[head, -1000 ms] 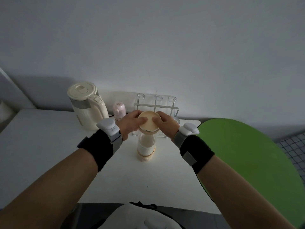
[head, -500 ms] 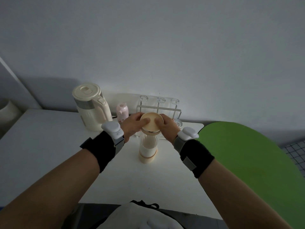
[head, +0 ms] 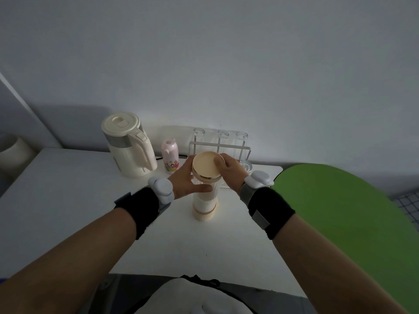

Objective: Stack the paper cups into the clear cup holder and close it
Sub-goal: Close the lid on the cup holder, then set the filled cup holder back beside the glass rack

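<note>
At frame centre, the tall clear ribbed cup holder holding white paper cups stands upright on the white table. The left hand wraps its upper wall, thumb across the front. The right hand grips the round cream lid sitting on top.

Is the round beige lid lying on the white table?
No, the round beige lid sits atop the clear ribbed cup holder, gripped by the right hand.
</note>
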Motion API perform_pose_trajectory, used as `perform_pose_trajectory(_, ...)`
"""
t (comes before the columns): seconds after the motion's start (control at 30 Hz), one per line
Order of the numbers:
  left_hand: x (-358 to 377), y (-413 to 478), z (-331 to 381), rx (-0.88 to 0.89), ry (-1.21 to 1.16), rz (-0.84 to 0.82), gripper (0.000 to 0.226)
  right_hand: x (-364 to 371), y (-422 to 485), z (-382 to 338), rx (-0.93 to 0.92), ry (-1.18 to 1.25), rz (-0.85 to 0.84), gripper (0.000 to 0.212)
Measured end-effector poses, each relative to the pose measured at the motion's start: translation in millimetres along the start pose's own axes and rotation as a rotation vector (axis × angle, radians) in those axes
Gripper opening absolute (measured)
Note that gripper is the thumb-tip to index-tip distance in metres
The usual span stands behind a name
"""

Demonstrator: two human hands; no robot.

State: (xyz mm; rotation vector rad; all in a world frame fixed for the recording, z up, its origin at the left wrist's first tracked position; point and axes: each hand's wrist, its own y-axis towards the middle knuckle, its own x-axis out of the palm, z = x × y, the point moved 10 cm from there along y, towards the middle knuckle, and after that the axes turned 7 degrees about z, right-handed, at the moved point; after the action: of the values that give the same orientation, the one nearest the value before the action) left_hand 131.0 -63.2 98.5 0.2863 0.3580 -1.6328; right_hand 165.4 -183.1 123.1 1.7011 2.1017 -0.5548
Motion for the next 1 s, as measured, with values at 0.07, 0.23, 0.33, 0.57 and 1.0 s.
perform_pose_trajectory(0.07, -1, 2, 0, 0.014, 0.033, 0.02, 0.091, -1, 0, 0, -0.005, 0.018, 0.006, 0.031)
perform_pose_trajectory(0.23, -2, 1, 1, 0.016, 0.027, 0.042, 0.089, -1, -4, 6, 0.096, 0.107, 0.0, 0.055)
perform_pose_trajectory(0.33, -4, -2, 0, 0.011, 0.025, 0.049, 0.091, -6, -6, 6, 0.16, 0.275, 0.005, 0.054)
perform_pose_trajectory(0.57, -1, -2, 2, -0.018, 0.039, 0.037, 0.09, -15, -13, 6, 0.108, 0.235, -0.094, 0.05)
perform_pose_trajectory(1.0, 7, 4, 57, 0.043, 0.002, 0.165, 0.066, -35, -16, 20, -0.046, 0.027, -0.199, 0.088)
